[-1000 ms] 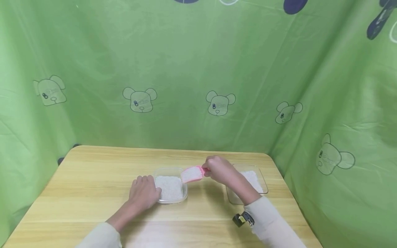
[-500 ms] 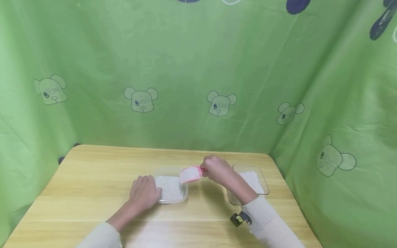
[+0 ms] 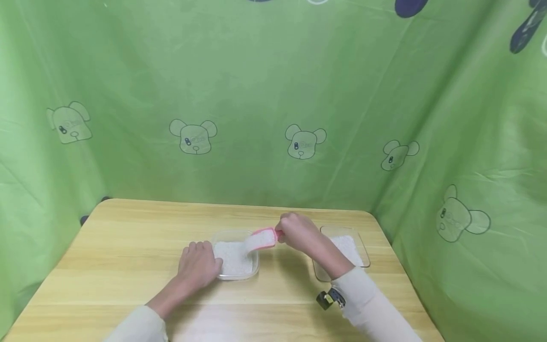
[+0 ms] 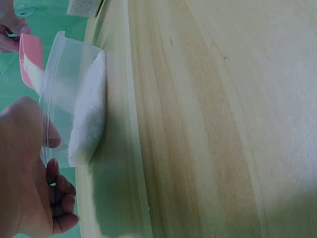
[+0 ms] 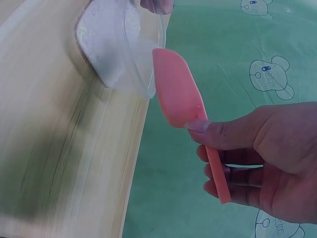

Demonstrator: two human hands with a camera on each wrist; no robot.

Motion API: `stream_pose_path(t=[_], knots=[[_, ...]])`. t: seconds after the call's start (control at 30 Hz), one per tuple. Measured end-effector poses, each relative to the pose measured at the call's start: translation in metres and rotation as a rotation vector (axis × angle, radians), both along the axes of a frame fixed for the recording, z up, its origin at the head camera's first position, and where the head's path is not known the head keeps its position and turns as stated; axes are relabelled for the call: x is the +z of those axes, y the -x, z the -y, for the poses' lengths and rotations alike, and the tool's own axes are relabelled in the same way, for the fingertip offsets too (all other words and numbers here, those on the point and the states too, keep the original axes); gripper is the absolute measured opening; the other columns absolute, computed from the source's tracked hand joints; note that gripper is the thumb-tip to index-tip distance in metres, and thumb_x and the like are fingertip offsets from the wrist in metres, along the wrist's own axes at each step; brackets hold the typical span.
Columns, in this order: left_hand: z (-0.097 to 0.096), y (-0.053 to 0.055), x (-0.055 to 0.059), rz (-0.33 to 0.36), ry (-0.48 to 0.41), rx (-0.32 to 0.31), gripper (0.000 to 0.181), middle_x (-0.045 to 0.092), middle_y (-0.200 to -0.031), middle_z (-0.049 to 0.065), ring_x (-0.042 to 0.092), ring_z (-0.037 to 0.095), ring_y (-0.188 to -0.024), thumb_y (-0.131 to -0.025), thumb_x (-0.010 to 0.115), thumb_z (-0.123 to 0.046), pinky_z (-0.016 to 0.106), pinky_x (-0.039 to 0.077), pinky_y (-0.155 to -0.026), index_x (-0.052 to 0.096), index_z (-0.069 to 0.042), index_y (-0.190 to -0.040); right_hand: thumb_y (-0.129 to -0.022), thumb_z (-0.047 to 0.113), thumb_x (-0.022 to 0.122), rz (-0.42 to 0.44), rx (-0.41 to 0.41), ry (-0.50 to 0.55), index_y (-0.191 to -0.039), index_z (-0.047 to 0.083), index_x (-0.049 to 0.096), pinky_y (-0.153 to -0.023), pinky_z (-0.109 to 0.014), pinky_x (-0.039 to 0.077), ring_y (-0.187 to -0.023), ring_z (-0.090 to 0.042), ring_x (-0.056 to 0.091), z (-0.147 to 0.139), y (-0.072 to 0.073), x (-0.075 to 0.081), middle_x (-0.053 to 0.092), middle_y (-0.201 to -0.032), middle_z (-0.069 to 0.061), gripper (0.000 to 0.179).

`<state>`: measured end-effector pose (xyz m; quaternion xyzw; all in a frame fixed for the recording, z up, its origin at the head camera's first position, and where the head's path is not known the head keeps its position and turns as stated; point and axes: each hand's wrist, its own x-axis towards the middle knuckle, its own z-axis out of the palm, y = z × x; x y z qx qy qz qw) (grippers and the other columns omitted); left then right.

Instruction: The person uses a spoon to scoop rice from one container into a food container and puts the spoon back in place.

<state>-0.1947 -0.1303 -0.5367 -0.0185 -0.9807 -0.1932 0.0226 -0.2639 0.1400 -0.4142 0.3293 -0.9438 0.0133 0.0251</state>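
the right grip (image 3: 299, 232) had the pink scoop (image 3: 264, 239) by its handle, thumb pinched against curled fingers, and the scoop hung tipped over the right-hand edge of the near-full clear tub (image 3: 237, 277), white grains (image 3: 231, 256) streaming off its lip into it! the left grip (image 3: 200, 262) was bent around the tub's left side, holding it on the counter (image 3: 136, 266). over to the right, partly behind the forearm (image 3: 329, 256), sat a second clear container (image 3: 337, 231), more white grains inside.

Scoop (image 5: 176, 91): smooth plastic
Tub (image 4: 74, 62): clear, glossy plastic
Powder (image 3: 231, 259): matt, grainy
Tabletop (image 3: 128, 247): smooth, wood-grained
Curtain (image 3: 252, 85): creased, faintly glossy
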Motion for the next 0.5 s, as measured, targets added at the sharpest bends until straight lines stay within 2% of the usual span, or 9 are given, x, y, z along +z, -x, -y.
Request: stream_pose_path(t=[0.13,0.33,0.5], knots=[[0.0007,-0.0001,0.0007,-0.001,-0.005,-0.004,0.027,0.047,-0.075,0.007,0.039,0.025,-0.074,-0.091,0.057,-0.031,0.036,0.029,-0.071,0.047,-0.008,-0.081,-0.081,0.008,0.084,0.006,-0.007,0.004,-0.081,0.013,0.08,-0.059,-0.024,0.049,-0.067,-0.01,0.053,0.0019,0.0001,0.0029,0.067,-0.075,0.001,0.007],[0.0011,0.0002,0.001,-0.005,-0.009,-0.005,0.026,0.046,-0.074,0.006,0.038,0.025,-0.073,-0.091,0.056,-0.03,0.035,0.028,-0.07,0.046,-0.009,-0.08,-0.082,0.003,0.081,0.007,-0.007,0.008,-0.073,0.014,0.076,-0.058,-0.023,0.045,-0.064,-0.01,0.05,0.0044,-0.0015,0.007,0.066,-0.069,0.003,0.014],[0.0016,0.0002,0.0003,-0.01,-0.013,-0.006,0.027,0.046,-0.074,0.007,0.038,0.025,-0.073,-0.092,0.056,-0.031,0.035,0.029,-0.07,0.047,-0.009,-0.08,-0.082,0.004,0.082,0.004,-0.007,0.002,-0.076,0.012,0.079,-0.06,-0.024,0.048,-0.066,-0.011,0.052,0.0064,-0.0053,0.0093,0.067,-0.071,0.001,0.01]])
